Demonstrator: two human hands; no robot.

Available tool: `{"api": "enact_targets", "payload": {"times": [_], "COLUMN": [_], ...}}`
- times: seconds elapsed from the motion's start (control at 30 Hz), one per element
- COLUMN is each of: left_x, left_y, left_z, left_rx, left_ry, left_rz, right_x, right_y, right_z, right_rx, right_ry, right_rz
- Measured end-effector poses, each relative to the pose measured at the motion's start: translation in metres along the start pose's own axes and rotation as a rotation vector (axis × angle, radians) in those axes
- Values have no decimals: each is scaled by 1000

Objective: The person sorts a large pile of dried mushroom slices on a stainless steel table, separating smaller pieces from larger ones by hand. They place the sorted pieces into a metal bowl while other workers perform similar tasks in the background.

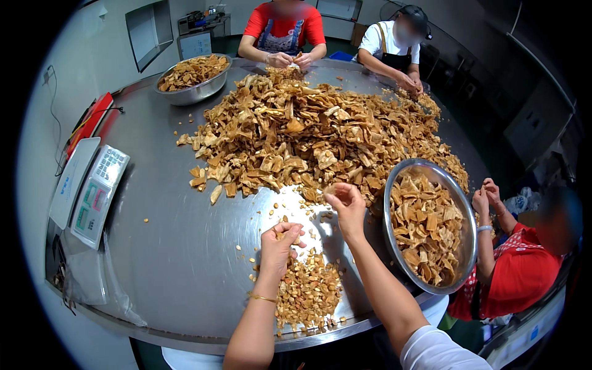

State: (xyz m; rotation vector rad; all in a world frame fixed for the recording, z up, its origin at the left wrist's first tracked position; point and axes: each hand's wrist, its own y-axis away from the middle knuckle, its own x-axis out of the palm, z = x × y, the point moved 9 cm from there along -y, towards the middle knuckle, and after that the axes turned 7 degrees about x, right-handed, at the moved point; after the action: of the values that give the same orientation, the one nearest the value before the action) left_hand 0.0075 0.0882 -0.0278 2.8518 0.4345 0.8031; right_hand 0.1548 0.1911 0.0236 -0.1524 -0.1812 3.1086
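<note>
My left hand (280,245) is closed, with the edge of a dried brown piece (280,236) showing at its fingers. It hovers over the steel table, just above a small heap of crumbled bits (307,290). To its right and a little farther off, my right hand (347,206) has its fingers curled into a pinch. What it holds, if anything, I cannot make out. Beyond both hands rises a large pile of dried brown slices (302,123). A steel bowl (387,225) full of similar slices stands to the right of my right forearm.
The round-edged steel table (179,228) carries a scale (98,194) at left, with a plastic bag (86,277) nearby. Another filled bowl (200,95) sits far left. Co-workers' hands (290,60) work at the far edge, with others (410,83) far right and near right (486,196).
</note>
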Motion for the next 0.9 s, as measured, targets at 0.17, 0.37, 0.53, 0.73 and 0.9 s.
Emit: {"api": "enact_targets", "payload": {"times": [0.17,0.37,0.53,0.73,0.9], "left_x": [4,-6,-5,-8,14], "left_y": [3,0,1,1,3], "left_z": [-12,1,10,5,-17], "left_rx": [192,99,46,94,331], "left_ry": [-218,-132,18,25,-372], "left_rz": [-14,-73,-97,-143,7], "right_x": [22,25,22,35,38], "right_y": [53,50,52,68,68], "right_z": [33,-27,-56,-53,-58], "right_rx": [-165,304,727,866,788], "right_ry": [221,-111,-603,-594,-505], "right_rz": [236,381,368,536,555]}}
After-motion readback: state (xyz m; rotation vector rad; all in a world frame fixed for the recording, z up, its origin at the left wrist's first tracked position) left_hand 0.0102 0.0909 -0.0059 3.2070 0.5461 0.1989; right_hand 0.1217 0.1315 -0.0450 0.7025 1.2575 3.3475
